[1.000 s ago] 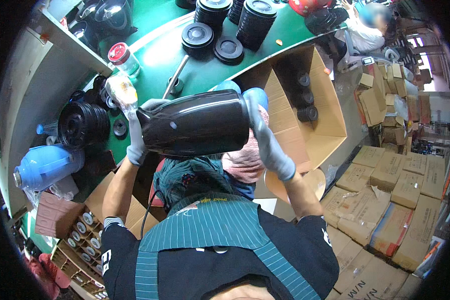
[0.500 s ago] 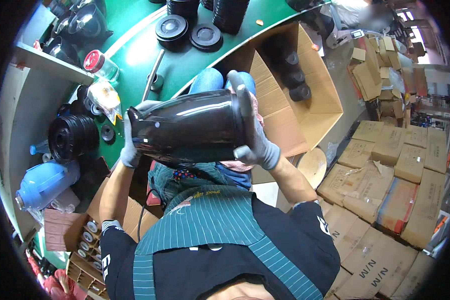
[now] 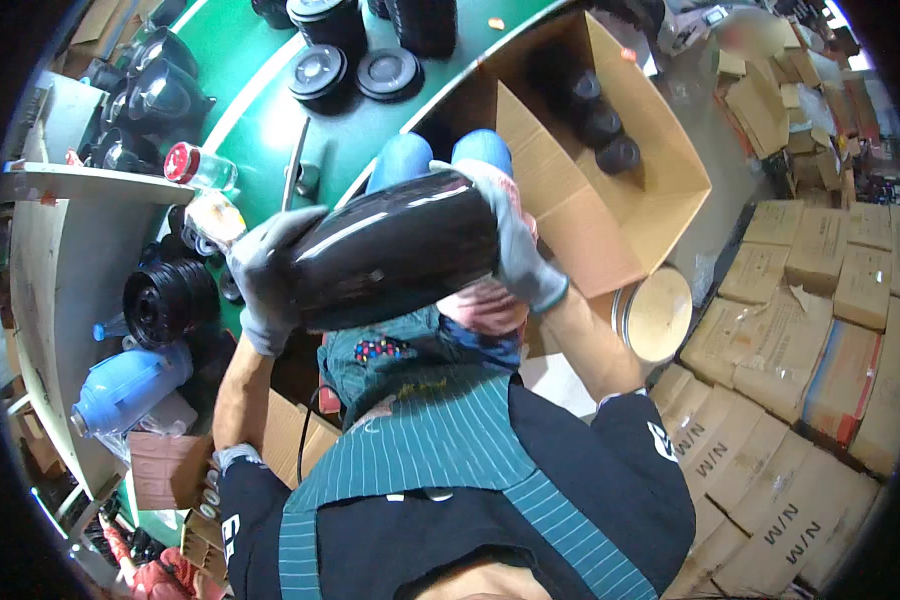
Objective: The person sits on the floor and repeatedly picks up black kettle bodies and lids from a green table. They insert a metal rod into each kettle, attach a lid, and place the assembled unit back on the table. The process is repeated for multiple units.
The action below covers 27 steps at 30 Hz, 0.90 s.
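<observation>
A large glossy black jug body [image 3: 400, 250], roughly cylindrical, lies sideways above my lap, its right end a little higher than its left. My left hand [image 3: 270, 268], in a grey glove, is closed round the left end and hides it. At the other end my right hand [image 3: 518, 235], gloved too, presses along the rim with its fingers partly behind the body. Both hands bear its weight. Beyond it, a metal rod [image 3: 295, 165] leans in a small metal cup [image 3: 308, 180] on the green table [image 3: 260, 120].
Black round lids [image 3: 388, 74] lie in piles at the far side. An open carton [image 3: 660, 200] with several black pieces stands right of my knees. To the left are a red-lidded jar [image 3: 200, 167], stacked black rings [image 3: 165, 300] and a blue jug [image 3: 130, 388]. Closed cartons [image 3: 760, 330] fill the right.
The jug body has turned, its right end rising and its spouted end passing out of sight under my left hand. My left hand now wraps further over that end. The whole view has shifted slightly.
</observation>
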### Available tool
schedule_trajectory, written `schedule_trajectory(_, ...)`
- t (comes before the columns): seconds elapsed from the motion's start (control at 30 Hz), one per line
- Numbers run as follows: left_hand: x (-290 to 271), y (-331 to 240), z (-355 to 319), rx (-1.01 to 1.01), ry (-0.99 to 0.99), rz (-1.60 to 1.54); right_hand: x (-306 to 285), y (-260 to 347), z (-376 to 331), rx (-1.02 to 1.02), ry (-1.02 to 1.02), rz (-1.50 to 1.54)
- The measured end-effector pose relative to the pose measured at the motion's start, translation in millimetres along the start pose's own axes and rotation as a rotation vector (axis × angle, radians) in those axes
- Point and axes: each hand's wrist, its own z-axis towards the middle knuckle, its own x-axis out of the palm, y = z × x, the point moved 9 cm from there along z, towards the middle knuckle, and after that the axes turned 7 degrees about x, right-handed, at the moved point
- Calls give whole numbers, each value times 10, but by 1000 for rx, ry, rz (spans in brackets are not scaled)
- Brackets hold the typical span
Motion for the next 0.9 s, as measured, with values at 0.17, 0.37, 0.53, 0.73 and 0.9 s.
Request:
schedule_trajectory(0.17, 475, -48, -96, 224, -91, 294, -496, 122, 83, -135, -38, -213)
schedule_trajectory(0.37, 1020, 319, -389, 390, 402, 277, -431, 344, 356, -64, 196, -551)
schedule_trajectory(0.53, 303, 1861, -206, -183, -131, 991, 186, -186, 307, -202, 355, -692)
schedule_trajectory(0.73, 394, 2195, 14, -402, -29, 131, -229, -583, 357, -92, 14, 68)
schedule_trajectory(0.9, 1009, 462, 632, -250, 497, -283, -388, -606, 349, -22, -215, 468)
